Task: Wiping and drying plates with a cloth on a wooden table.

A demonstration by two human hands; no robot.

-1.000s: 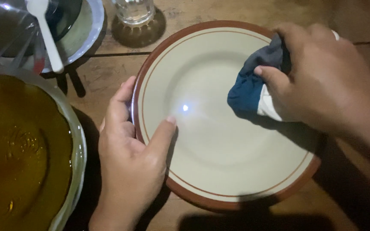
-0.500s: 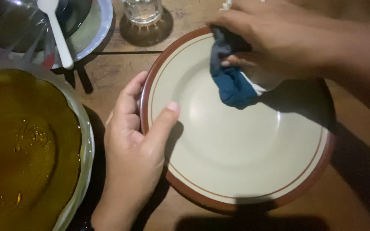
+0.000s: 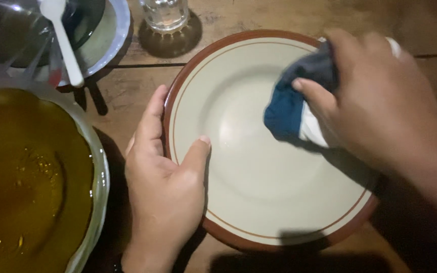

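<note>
A cream plate [image 3: 259, 192] with a brown rim lies flat on the wooden table in the middle of the head view. My left hand [image 3: 163, 187] grips its left edge, fingers under the rim and thumb on top. My right hand [image 3: 375, 96] presses a bunched cloth [image 3: 292, 103], blue, grey and white, against the plate's upper right inner surface.
A large clear bowl [image 3: 97, 182] of amber liquid sits at the left, close to my left wrist. Behind it a white plate [image 3: 110, 38] carries a dark dish, clear plastic and a white spoon [image 3: 64, 43]. A drinking glass [image 3: 165, 12] stands beyond the cream plate.
My right hand has swept the cloth from the plate's upper left rim down and rightward, toward the upper right. The left hand keeps its hold on the edge.
</note>
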